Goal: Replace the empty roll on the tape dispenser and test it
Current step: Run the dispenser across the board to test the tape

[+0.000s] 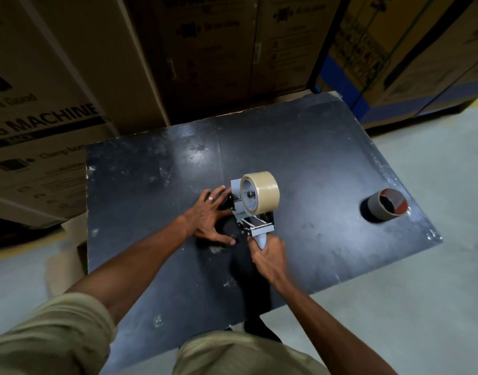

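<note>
- Dark, scuffed tabletop (156, 266) fills the near view, on a pale warehouse floor.
- Right hand (269, 257) is clenched round the handle of the dispenser (255, 226), which stands near the table's middle.
- Left hand (209, 219) lies spread and flat on the table, fingertips touching the dispenser's far side, grasping nothing.
- New roll (261, 192) sits on the hub; whether its tape is threaded through the front is hard to tell from here.
- For a good test, I judge the left hand should steady the surface while the right presses the front down and draws back evenly.
- Empty core (386, 205) stands well apart to the right.
- Cartons (51, 112) behind read "MACHINE" and "WASHING MACHINE"; smaller print is blurred.
</note>
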A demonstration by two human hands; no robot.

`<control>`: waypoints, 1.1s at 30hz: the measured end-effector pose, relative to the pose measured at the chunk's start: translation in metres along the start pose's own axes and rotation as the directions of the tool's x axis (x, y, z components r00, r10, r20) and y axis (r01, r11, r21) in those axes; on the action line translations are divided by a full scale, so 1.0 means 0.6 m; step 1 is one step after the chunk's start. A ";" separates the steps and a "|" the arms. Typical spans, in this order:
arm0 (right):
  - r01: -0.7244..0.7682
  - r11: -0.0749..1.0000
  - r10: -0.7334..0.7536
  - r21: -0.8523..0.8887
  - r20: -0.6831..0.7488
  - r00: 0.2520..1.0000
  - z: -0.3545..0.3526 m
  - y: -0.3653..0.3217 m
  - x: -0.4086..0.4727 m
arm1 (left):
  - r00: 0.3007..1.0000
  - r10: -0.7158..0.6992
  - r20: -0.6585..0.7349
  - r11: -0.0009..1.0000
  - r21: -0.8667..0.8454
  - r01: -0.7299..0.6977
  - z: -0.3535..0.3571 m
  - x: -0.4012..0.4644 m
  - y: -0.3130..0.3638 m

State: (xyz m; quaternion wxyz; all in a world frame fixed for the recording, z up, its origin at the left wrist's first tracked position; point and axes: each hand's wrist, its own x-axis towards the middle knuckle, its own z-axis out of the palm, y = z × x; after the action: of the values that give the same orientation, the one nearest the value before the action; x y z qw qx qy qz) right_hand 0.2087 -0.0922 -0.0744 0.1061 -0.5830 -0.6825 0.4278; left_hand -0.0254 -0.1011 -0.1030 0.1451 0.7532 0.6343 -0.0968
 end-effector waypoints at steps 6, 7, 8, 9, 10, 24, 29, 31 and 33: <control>0.007 0.998 -0.005 -0.061 0.039 0.999 0.001 0.014 -0.007 | 0.999 0.011 -0.047 1.000 0.021 -0.010 0.009 0.000 -0.005; 0.010 0.997 -0.007 -0.076 0.041 0.999 0.000 0.017 -0.008 | 0.999 0.012 -0.047 0.999 0.031 -0.011 0.009 0.000 -0.005; 0.012 0.995 -0.007 -0.094 0.049 0.999 -0.001 0.020 -0.009 | 0.999 0.015 -0.042 0.999 0.041 -0.013 0.007 0.001 -0.005; 0.016 0.994 -0.009 -0.112 0.062 0.998 -0.001 0.023 -0.010 | 0.999 0.020 -0.039 0.999 0.051 -0.018 0.006 0.001 -0.005; 0.027 0.991 -0.018 -0.131 0.068 0.998 0.001 0.025 -0.010 | 0.999 0.027 -0.040 0.998 0.062 -0.025 0.003 0.001 -0.005; -0.014 0.989 0.030 -0.150 0.101 0.994 0.004 0.032 -0.023 | 0.998 0.031 -0.057 0.994 0.110 -0.025 0.005 0.006 -0.004; 0.034 0.980 -0.014 -0.195 0.104 0.994 0.006 0.036 -0.038 | 0.999 0.006 -0.042 0.991 0.130 -0.001 0.007 0.011 -0.005; 0.066 0.972 -0.043 -0.227 0.106 0.993 0.008 0.043 -0.044 | 0.999 0.000 -0.037 0.991 0.131 0.005 0.009 0.013 -0.003; 0.063 0.975 -0.041 -0.211 0.104 0.994 0.007 0.047 -0.047 | 1.000 -0.004 -0.023 0.992 0.124 0.006 0.007 0.013 -0.003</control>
State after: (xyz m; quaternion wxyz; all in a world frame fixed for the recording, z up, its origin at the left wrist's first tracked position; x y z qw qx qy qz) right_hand 0.2340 -0.1204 -0.0871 0.0199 -0.5510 -0.7440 0.3773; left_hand -0.0255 -0.0948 -0.1097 0.0907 0.7602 0.6305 -0.1279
